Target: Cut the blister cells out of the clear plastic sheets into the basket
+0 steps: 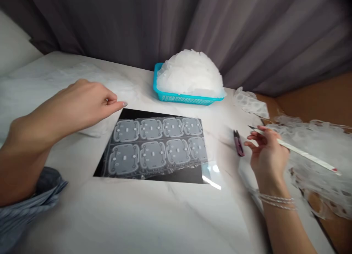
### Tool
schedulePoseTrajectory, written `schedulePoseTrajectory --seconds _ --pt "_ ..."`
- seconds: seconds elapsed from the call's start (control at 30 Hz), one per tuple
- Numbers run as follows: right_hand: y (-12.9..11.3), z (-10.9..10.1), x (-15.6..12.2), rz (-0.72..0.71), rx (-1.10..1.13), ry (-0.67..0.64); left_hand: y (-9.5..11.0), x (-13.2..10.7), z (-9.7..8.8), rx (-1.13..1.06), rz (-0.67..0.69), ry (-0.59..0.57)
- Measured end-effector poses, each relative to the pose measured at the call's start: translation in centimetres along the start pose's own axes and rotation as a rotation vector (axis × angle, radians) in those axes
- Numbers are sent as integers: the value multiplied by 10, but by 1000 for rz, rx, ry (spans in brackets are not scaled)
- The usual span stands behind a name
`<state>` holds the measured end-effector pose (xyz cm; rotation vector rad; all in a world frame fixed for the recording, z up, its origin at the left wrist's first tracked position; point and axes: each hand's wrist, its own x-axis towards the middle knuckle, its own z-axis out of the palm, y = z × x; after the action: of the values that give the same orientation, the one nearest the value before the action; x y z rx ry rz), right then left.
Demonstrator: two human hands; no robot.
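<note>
My left hand (85, 102) hovers near the upper left corner of a black board (170, 174), thumb and fingers closed together. Whatever they may hold is hidden. Lying over the board, a translucent sheet of moulded rounded-square pieces (152, 155) reaches a little past its right edge. My right hand (266, 147) is off to the right, closed around a slim white craft knife (305, 154). The knife's dark pointed tip faces left and its reddish end points right. Just left of that hand, purple thread snips (238, 143) rest on the table.
Behind the board stands a blue basket (189, 98) heaped with white translucent pieces (191, 72). Cut-out translucent scraps (321, 147) pile up at the right, near a brown cardboard surface (324, 89). Clear sheets (68, 81) lie at the left. A grey curtain (123, 26) hangs behind.
</note>
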<state>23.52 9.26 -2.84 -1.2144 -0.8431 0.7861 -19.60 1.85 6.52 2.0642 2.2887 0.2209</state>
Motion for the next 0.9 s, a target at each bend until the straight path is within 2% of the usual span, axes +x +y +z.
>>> schedulePoseTrajectory --seconds 0.07,0.2,0.33,0.47,0.57,0.67,0.77,0.83,0.9 --pt "5 -2 3 -27 -6 22 7 -3 -8 4 -25 17" --pt "13 -1 4 45 -20 43 27 -13 -21 -136 -89 178" --pt "9 5 -1 70 -49 68 35 -20 -29 -218 -24 302" --pt "9 7 -4 88 -42 68 35 -20 -28 -248 31 330" --pt "10 9 -5 143 -33 36 33 -14 -20 -183 1 346" --pt "8 15 -7 179 -28 5 26 -5 -8 -105 57 260" --pt "-1 25 -11 156 -23 -53 22 -4 5 -84 254 31" --pt "-9 33 -17 125 -14 -96 30 -12 16 -24 369 -133" --pt "-18 42 -23 96 -22 -134 47 -28 30 35 487 -254"
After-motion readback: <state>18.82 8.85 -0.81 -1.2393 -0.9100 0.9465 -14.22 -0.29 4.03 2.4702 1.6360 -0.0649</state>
